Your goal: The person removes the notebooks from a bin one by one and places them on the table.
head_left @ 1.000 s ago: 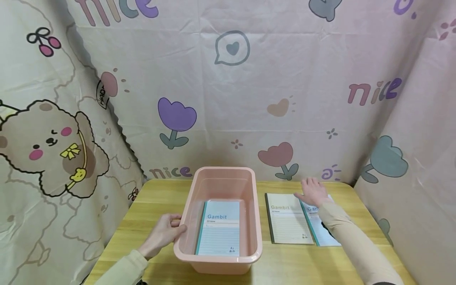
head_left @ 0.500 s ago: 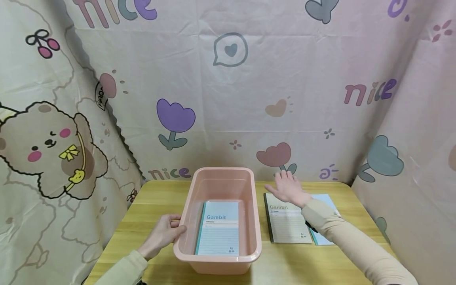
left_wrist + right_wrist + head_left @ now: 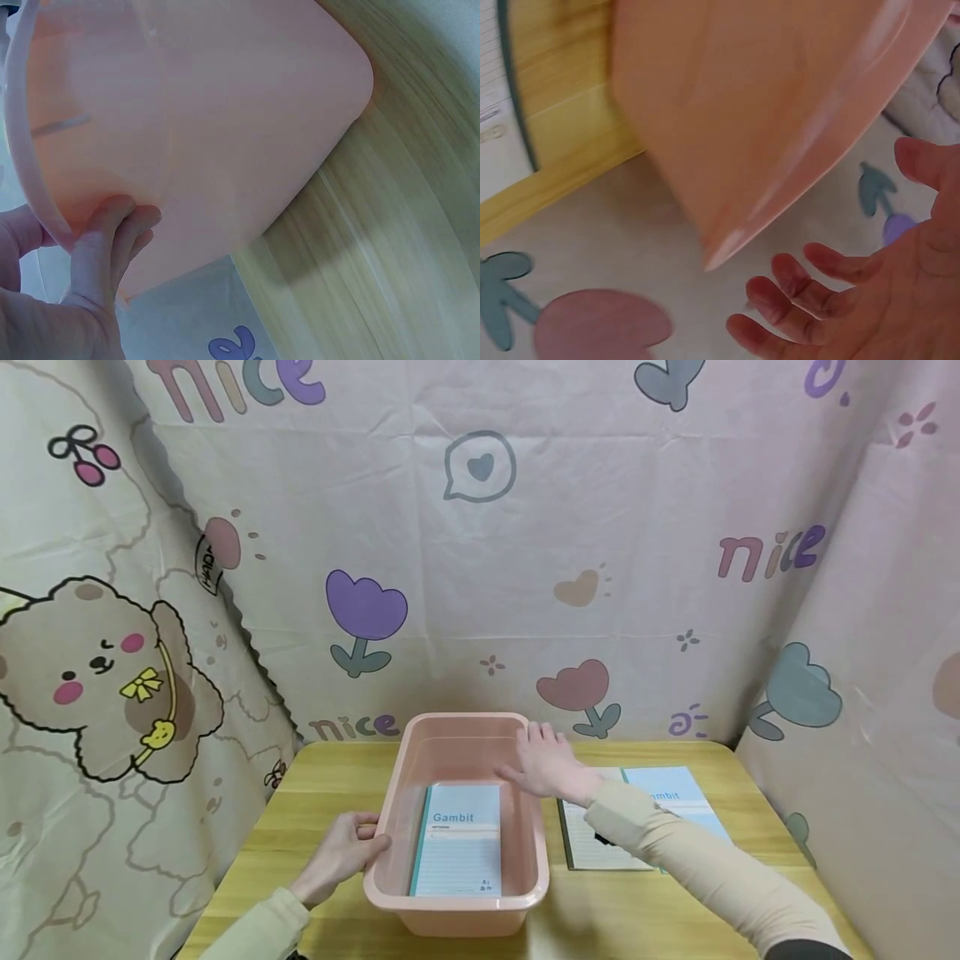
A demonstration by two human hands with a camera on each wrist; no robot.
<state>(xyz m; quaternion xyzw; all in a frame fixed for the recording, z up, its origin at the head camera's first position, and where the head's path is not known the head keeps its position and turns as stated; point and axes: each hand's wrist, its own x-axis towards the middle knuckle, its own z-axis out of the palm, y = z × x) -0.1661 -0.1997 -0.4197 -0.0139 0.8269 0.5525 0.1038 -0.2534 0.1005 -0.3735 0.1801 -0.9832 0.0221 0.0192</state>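
A pink plastic basin (image 3: pixel 457 903) stands on the wooden table, and a light-blue notebook (image 3: pixel 461 852) marked "Gambit" lies flat inside it. My left hand (image 3: pixel 341 854) pinches the basin's left rim, thumb on the inner side and fingers curled against the outer wall, as the left wrist view shows. Over the far right corner of the rim hovers my right hand (image 3: pixel 547 764), fingers spread and holding nothing. In the right wrist view the fingers (image 3: pixel 772 300) are a little apart from the rim.
Right of the basin lie a cream notebook (image 3: pixel 592 843) and another blue notebook (image 3: pixel 675 785), partly covered by my right forearm. The wooden table (image 3: pixel 330 777) ends at a printed curtain (image 3: pixel 480 568) behind, with more curtain at both sides.
My right hand has moved left from above the right-hand blue notebook, across the cream one, to the basin's right rim. The left hand keeps its hold on the rim.
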